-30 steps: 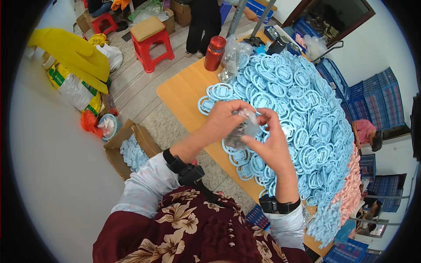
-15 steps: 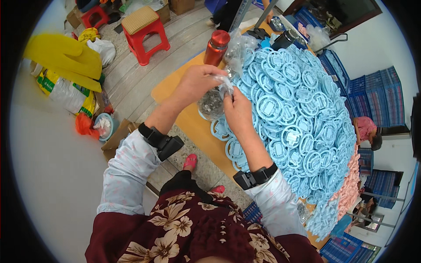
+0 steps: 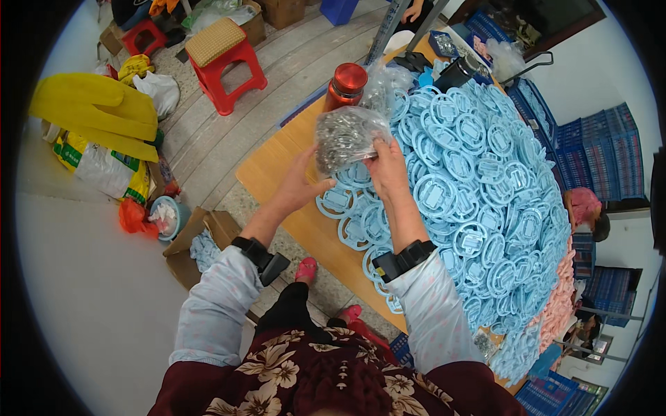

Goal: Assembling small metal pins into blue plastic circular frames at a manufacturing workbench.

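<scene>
A clear plastic bag (image 3: pixel 345 139) full of small shiny metal-looking parts is held up over the table's near-left part. My right hand (image 3: pixel 388 165) pinches the bag's gathered end at its right side. My left hand (image 3: pixel 297 186) is at the bag's lower left, thumb and fingers spread apart; whether its fingertips touch the plastic I cannot tell. Beneath and to the right spreads a big heap of light blue round plastic pieces (image 3: pixel 479 194), each a ring with a frame inside. A red metallic flask (image 3: pixel 346 84) stands just beyond the bag.
The wooden table (image 3: pixel 267 166) has its bare edge on the left. Another clear bag (image 3: pixel 380 87) and a black cylinder (image 3: pixel 458 71) are at the far side. Pink pieces (image 3: pixel 558 284) lie at right. On the floor stand a red stool (image 3: pixel 229 73) and a cardboard box (image 3: pixel 182 253).
The bag has swung up and away from me, now lying across in front of the flask. My left hand has let go of the bag's neck and moved down-left; my right hand keeps its grip.
</scene>
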`<move>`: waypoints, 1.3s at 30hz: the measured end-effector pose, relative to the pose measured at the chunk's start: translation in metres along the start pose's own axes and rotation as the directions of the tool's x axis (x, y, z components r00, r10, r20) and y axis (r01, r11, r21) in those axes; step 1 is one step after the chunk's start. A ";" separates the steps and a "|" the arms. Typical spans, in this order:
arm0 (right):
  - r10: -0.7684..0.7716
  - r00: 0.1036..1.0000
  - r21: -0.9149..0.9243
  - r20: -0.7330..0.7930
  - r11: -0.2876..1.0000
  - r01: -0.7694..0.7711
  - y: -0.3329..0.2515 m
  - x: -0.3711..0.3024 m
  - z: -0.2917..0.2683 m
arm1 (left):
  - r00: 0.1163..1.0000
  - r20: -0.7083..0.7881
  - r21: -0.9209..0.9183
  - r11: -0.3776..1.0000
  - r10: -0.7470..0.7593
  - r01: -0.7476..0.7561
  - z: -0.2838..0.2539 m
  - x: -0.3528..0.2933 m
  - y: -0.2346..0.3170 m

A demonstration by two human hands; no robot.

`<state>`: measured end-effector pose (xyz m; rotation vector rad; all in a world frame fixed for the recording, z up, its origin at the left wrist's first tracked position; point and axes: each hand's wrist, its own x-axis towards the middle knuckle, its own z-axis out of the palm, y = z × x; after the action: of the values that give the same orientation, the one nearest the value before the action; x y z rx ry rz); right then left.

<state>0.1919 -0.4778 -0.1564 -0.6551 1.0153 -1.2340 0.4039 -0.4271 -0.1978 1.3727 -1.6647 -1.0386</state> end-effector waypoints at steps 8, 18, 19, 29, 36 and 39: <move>0.101 0.978 -0.200 -0.180 0.970 -0.137 -0.001 0.014 -0.065 | 0.988 0.050 0.043 0.989 -0.143 0.141 0.039 0.018 -0.029; 0.013 0.996 -0.566 -0.092 0.822 -0.063 -0.032 -0.108 -0.078 | 0.933 -0.138 0.037 0.940 -0.331 0.339 0.054 0.011 -0.062; 0.066 0.996 -0.592 -0.060 0.801 -0.089 -0.038 -0.135 -0.081 | 0.928 -0.113 -0.013 0.934 -0.355 0.356 0.060 0.012 -0.068; 0.294 0.894 -0.820 -0.337 0.375 -0.432 0.035 -0.479 -0.204 | 0.973 0.201 -0.078 0.989 -0.111 0.128 0.077 -0.131 -0.016; 0.360 0.592 -0.453 -0.721 0.402 -0.796 0.142 -0.669 -0.267 | 0.207 0.885 0.332 0.876 -0.418 0.350 0.166 -0.218 0.076; 0.344 0.538 -0.359 -0.770 0.463 -0.810 0.176 -0.712 -0.290 | 0.066 0.878 0.456 0.869 -0.475 0.190 0.208 -0.232 0.104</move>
<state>0.0045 0.2830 -0.2435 -0.3340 2.1246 -0.2992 0.2127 -0.1603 -0.1968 1.2433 -2.4642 -2.5567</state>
